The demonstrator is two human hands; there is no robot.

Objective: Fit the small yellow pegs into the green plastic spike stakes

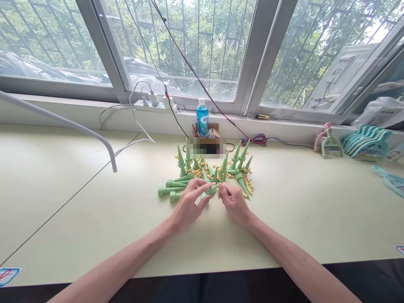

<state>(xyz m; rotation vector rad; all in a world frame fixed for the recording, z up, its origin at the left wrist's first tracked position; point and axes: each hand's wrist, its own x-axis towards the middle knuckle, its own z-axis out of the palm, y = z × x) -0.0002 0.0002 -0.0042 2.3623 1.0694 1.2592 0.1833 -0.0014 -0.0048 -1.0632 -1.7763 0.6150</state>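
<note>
My left hand [190, 201] is closed around a green plastic watering spike [212, 190], thumb below and fingers above. Close beside it, my right hand [234, 202] pinches a small yellow valve [219, 193] at the end of that spike; whether the two parts are joined is hidden by the fingers. Beyond my hands, several green spikes [181, 162] stand upright with yellow pieces on them. A pile of loose yellow valves [198, 172] lies among them. To the left, several plain green spikes [172, 191] rest flat on the table, and another spike [242, 185] leans at the right.
A small cardboard box [215, 131] and a bottle of blue liquid [202, 118] stand at the back by the window. A coiled red-blue cable [257, 139] lies right of them. Turquoise dustpans [368, 143] sit far right. A white tube [78, 120] reaches in from the left.
</note>
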